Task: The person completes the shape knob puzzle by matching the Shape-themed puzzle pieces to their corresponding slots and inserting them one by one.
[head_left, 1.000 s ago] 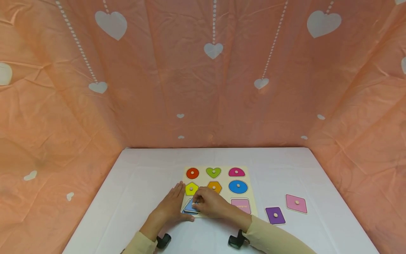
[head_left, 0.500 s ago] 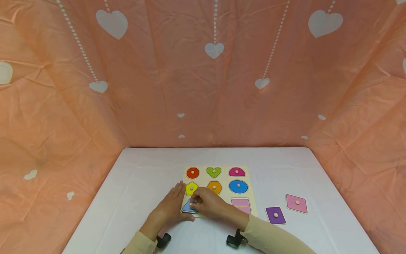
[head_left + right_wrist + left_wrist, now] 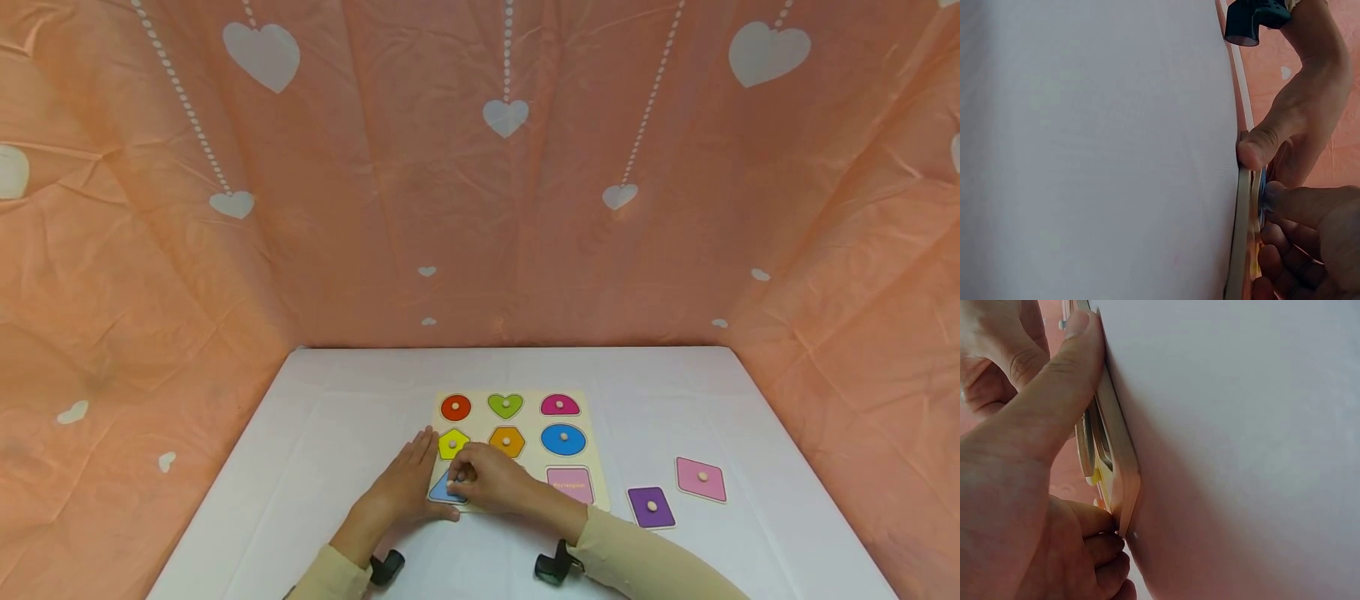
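My right hand [image 3: 491, 477] pinches the small knob of a blue triangle puzzle piece [image 3: 442, 489] at the near left corner of the cream puzzle board [image 3: 532, 421]. In the left wrist view the triangle piece [image 3: 1084, 447] shows edge-on, its lower part standing above the board's face. Along the board's left edge lie the straight fingers of my left hand [image 3: 405, 482], while its thumb [image 3: 1063, 381] rests on the near edge. The right hand hides part of the board's near row.
On the board are red circle [image 3: 448, 414], green heart, magenta half-circle, yellow pentagon, orange hexagon and blue oval [image 3: 553, 446] pieces, plus a printed pink recess [image 3: 570, 492]. Right of it lie purple [image 3: 642, 500] and pink [image 3: 688, 475] knobbed pieces on the white table [image 3: 337, 392].
The blue triangle piece has moved slightly left and come into closer line with its corner of the board. The right hand shifted with it; the left hand has stayed put.
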Demonstrator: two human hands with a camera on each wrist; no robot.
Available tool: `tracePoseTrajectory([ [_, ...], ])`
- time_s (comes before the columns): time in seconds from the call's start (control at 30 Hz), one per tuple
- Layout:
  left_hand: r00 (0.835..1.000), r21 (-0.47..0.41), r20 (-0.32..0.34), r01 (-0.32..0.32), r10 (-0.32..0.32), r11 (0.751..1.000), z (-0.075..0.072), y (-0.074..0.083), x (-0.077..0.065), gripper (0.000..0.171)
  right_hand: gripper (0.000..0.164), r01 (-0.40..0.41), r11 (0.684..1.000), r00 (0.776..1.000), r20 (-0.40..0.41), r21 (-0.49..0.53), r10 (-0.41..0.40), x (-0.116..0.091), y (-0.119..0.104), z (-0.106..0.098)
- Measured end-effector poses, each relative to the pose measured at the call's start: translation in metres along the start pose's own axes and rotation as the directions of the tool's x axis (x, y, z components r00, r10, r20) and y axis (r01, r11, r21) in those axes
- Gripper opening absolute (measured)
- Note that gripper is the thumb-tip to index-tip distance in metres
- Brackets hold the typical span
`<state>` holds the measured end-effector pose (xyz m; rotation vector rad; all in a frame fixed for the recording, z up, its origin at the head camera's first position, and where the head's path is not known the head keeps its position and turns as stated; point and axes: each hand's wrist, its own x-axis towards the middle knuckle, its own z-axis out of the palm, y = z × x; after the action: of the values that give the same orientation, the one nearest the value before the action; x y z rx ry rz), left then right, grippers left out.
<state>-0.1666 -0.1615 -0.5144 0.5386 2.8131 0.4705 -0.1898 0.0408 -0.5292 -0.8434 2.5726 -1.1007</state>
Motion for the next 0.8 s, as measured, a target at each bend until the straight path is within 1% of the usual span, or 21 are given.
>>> tracePoseTrajectory([
  [0.43, 1.000, 0.001, 0.001, 0.016, -0.016, 1.000, 0.0012, 0.0003, 0.0005, 0.129, 0.010, 0.018, 1.000, 1.000, 0.012, 0.008, -0.018, 0.0011, 0.0042, 0.0017],
  [0.6, 1.000, 0.002, 0.000, 0.018, -0.018, 1.000, 0.0027, -0.0007, 0.0011, 0.129, 0.009, 0.015, 1.000, 1.000, 0.021, -0.005, -0.015, 0.0015, 0.0038, 0.0015],
  [0.8, 1.000, -0.002, 0.004, 0.018, -0.018, 1.000, 0.0030, -0.0020, 0.0020, 0.130, 0.008, 0.036, 0.999, 0.999, 0.029, -0.023, -0.035, 0.0015, 0.0018, 0.0004],
])
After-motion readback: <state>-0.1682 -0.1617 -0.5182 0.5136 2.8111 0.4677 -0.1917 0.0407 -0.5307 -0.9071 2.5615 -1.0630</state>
